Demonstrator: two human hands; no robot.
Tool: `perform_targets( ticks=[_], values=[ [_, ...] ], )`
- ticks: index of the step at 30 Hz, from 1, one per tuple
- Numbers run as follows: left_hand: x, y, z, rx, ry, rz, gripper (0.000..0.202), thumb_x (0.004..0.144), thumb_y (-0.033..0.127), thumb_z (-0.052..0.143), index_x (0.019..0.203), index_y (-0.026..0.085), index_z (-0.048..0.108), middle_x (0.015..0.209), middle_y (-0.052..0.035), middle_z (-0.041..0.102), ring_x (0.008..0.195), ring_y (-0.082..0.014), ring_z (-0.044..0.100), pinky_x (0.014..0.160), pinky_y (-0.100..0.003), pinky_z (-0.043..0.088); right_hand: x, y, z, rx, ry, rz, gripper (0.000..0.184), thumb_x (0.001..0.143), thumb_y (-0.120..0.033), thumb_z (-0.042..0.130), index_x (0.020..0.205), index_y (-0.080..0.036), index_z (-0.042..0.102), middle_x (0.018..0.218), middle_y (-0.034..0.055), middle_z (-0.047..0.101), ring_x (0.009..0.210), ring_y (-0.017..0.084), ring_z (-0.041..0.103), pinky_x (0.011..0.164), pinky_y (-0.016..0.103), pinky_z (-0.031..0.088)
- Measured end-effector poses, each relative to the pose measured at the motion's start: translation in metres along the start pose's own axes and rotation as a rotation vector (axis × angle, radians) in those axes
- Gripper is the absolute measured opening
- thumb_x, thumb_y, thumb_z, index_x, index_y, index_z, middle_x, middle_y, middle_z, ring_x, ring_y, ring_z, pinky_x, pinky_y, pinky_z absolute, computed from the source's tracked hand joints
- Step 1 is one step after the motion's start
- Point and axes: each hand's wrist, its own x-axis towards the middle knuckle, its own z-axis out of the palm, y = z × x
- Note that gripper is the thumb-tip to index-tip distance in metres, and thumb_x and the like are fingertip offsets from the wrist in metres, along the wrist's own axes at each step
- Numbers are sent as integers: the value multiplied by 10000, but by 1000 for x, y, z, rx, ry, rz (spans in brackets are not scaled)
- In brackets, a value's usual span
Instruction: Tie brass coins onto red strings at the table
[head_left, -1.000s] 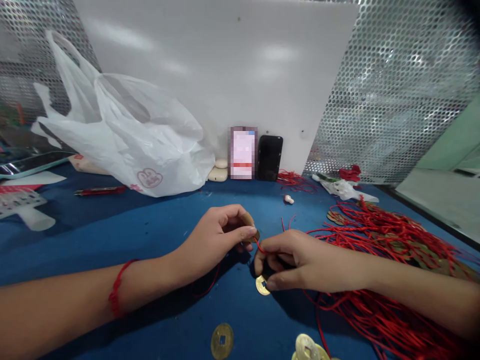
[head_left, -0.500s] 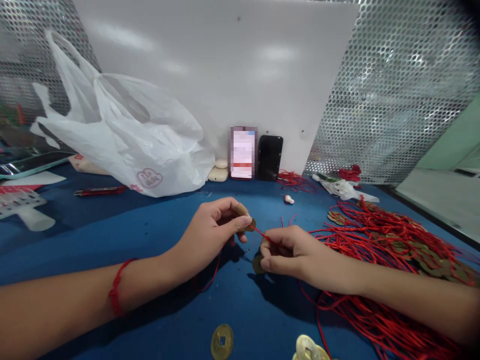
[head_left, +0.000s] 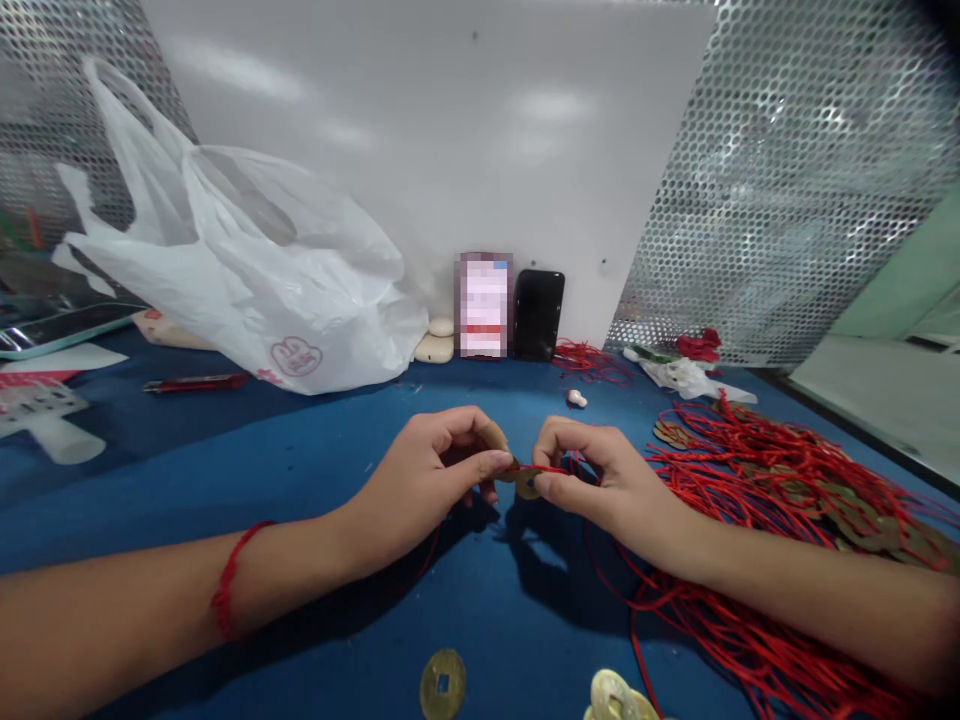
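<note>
My left hand (head_left: pixel 450 465) pinches brass-coloured coins between thumb and fingers, mostly covered by the fingertips. A red cord (head_left: pixel 541 469) stretches from these coins to my right hand (head_left: pixel 592 475). Its thumb and forefinger are closed on another round coin (head_left: pixel 528 485), whose left part shows, and the cord lies just above that coin. Both hands are held above the blue table, close together. Nearer the front edge lies a single square-holed coin (head_left: pixel 443 684), and to its right a small stack of coins (head_left: pixel 618 697) is cut off by the frame.
Many red cords (head_left: pixel 720 480) with coins (head_left: pixel 862 525) tied in them are heaped at the right. A white plastic bag (head_left: pixel 300 270) stands back left, beside a red cutter (head_left: pixel 195 383). Two phones (head_left: pixel 484 305) lean on the white board (head_left: pixel 420 120). A small white earbud (head_left: pixel 576 398) lies behind my right hand.
My right hand has risen slightly and shifted right, bringing its coin up beside the left hand's coins. The cord between the hands now runs nearly level. My left hand has moved slightly right.
</note>
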Motion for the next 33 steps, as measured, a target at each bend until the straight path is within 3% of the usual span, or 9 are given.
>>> perform_targets(
  ticks=[4,10,33],
  values=[
    [0,0,0,2,-20,-10,210,810,363,629,770,159,597,649,-10,646,547,-118,598,475,-196,446,1,-1,1,-43,1,-18,126,798,-265,582,718,-173,549,732,-7,559,704,117,479,655,251,356],
    [2,0,-1,-15,-13,-24,217,808,367,630,768,158,592,630,-11,637,541,-117,596,448,-184,427,3,0,4,5,-47,90,132,796,-270,583,718,-167,554,650,-24,542,610,96,442,570,234,316],
    [0,0,0,-7,26,-10,248,797,398,640,774,153,607,658,-24,653,541,-122,601,447,-195,453,2,1,2,-21,33,47,119,787,-256,593,703,-173,575,636,-27,549,612,100,458,584,242,327]
  ],
)
